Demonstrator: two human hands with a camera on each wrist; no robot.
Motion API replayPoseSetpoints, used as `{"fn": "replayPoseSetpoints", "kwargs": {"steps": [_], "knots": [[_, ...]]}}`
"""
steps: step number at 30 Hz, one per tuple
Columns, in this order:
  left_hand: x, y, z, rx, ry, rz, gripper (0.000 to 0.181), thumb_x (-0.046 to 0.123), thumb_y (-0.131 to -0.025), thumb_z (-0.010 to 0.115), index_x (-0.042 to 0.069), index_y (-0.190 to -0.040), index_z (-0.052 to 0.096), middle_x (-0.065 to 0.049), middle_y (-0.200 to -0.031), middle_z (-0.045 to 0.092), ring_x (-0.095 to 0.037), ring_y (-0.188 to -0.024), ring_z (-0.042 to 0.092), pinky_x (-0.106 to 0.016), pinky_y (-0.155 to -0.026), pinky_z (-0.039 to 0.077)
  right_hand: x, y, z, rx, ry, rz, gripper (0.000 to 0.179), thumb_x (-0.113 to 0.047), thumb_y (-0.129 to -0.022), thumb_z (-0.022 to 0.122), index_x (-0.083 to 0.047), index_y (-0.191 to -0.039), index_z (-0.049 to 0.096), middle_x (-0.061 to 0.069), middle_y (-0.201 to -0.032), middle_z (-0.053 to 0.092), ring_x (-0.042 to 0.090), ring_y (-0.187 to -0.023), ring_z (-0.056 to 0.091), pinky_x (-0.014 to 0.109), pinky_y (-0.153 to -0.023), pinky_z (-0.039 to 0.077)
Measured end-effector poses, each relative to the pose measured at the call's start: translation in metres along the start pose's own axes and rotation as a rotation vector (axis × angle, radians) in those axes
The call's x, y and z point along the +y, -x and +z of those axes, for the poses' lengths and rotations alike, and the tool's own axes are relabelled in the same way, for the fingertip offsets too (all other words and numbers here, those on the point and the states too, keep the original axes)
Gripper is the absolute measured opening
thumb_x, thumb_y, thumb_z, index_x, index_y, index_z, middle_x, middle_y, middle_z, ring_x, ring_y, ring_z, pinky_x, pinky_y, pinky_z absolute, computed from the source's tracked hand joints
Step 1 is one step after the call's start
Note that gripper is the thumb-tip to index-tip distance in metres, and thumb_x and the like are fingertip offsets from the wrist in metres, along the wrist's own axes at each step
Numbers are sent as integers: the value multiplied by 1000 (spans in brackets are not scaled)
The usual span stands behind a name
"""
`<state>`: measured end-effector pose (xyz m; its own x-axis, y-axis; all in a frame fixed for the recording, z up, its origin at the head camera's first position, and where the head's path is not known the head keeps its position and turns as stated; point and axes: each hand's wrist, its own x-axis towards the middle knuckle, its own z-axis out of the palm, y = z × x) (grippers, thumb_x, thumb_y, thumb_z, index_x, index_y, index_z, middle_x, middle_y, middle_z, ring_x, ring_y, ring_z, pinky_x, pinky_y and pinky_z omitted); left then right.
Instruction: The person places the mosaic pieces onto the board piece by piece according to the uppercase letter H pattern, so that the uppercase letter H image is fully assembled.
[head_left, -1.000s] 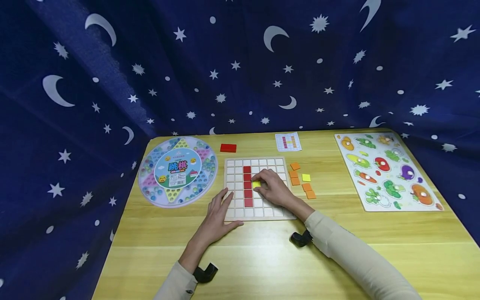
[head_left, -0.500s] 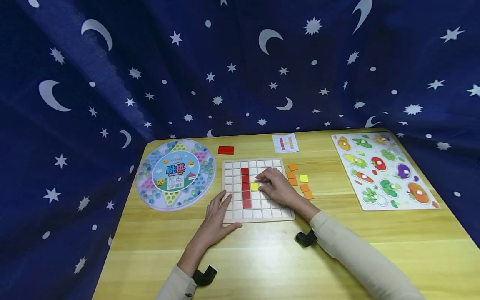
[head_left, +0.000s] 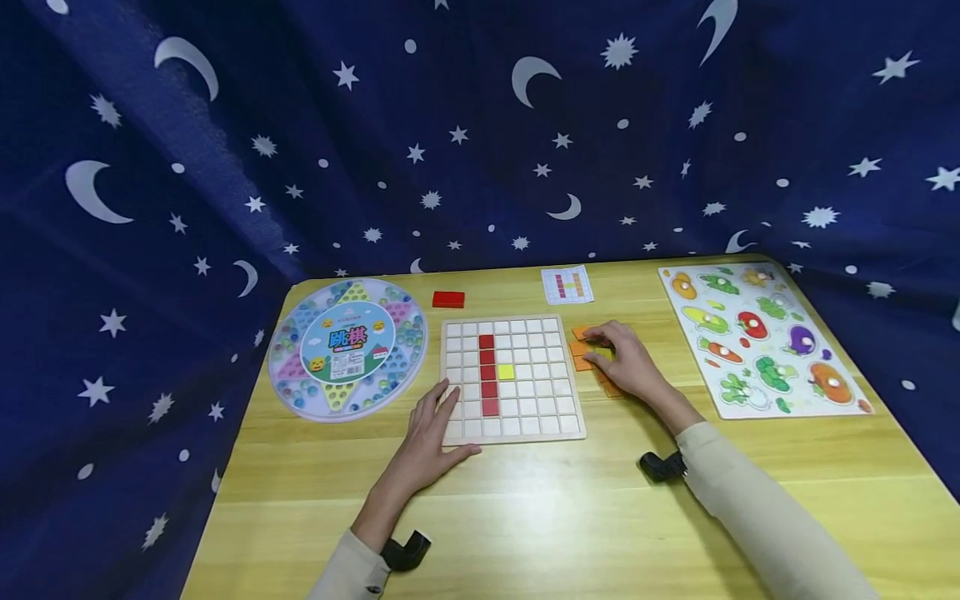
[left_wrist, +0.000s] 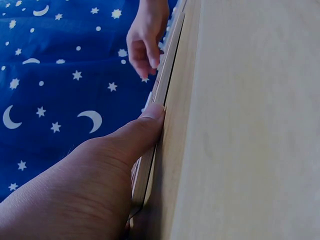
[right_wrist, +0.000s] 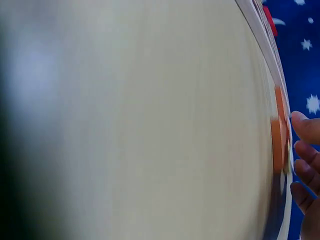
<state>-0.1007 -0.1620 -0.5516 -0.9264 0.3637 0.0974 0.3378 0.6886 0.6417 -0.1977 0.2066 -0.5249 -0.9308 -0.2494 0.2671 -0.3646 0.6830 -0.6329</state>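
Note:
A square wooden grid board [head_left: 538,424] lies on the table, with a column of red tiles [head_left: 489,389] and one yellow tile [head_left: 506,372] beside the column. My left hand [head_left: 423,440] rests at the board's near left corner, fingers along its left side. In the left wrist view, the thumb [left_wrist: 142,132] lies against the board's edge. Right of the board, my right hand [head_left: 632,362] is over loose orange tiles [head_left: 581,363] and a yellow tile [head_left: 602,353], partly covering them. Its fingers are spread apart in the right wrist view, beside the orange tiles [right_wrist: 277,145].
Behind the board lie a small red stack of tiles [head_left: 448,299] and a paper pattern card [head_left: 567,285]. A round Chinese checkers set [head_left: 347,337] is at left. A vegetable peg puzzle [head_left: 738,392] lies at right. A starry cloth [head_left: 450,108] hangs behind the table.
My right hand has let go of the yellow tile, leaving it on the grid, and has moved right to the loose tiles. The left hand keeps its place at the board's corner.

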Motion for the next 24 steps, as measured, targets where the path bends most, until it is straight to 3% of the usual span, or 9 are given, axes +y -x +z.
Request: {"fn": "replayPoseSetpoints", "kwargs": {"steps": [8,24], "knots": [[0,0,0,14,-4,12,96,45,-78,80,12,-153,31,-14,-160,21,-35,-141,26,-58,-111,26,18,7,-16,4,17,43,31,-3,-85,73,0,-115,65,15,-108,63,29,-99,53,40,-83,42],[-1,1,1,11,-18,16,96,47,-78,79,12,-154,30,-14,-159,22,-36,-141,26,-59,-111,26,22,12,-17,4,24,37,29,-5,-84,76,-1,-111,67,13,-105,65,25,-96,53,31,-81,39]]}}
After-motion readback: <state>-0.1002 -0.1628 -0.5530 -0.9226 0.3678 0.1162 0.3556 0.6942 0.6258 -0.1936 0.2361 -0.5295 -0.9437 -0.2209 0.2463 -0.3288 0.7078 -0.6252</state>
